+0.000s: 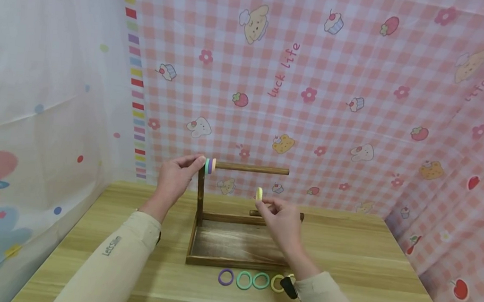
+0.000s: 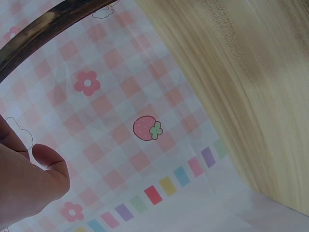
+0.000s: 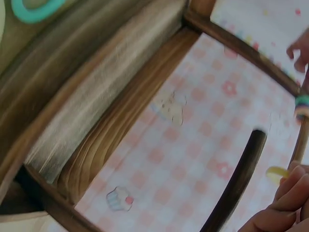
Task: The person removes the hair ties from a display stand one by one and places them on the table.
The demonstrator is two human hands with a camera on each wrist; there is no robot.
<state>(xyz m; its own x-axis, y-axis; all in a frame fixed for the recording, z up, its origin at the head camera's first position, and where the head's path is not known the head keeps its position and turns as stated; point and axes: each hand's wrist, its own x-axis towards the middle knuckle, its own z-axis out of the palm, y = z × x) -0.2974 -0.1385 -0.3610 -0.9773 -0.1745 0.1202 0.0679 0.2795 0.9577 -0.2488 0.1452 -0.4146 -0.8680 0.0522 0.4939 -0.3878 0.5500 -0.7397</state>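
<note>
A dark wooden stand (image 1: 200, 195) has a tray-like base and a long upper rod (image 1: 253, 169) pointing right from its upright post. My left hand (image 1: 176, 176) grips the top of that post, thumb in front. Beside the thumb, several rings (image 1: 210, 166) in green, purple and peach sit together at the rod's left end. Between thumb and fingers, my right hand (image 1: 284, 220) pinches a yellow ring (image 1: 259, 193), held below the upper rod and clear of it. The same yellow ring (image 3: 277, 174) shows at the fingertips in the right wrist view.
A shorter lower rod (image 1: 255, 213) passes behind my right hand. In front of the base lie a purple ring (image 1: 226, 270), two green rings (image 1: 244, 273) and a yellow ring (image 1: 275, 277) near my right sleeve. Patterned cloth (image 1: 346, 130) hangs behind the wooden table (image 1: 151, 276).
</note>
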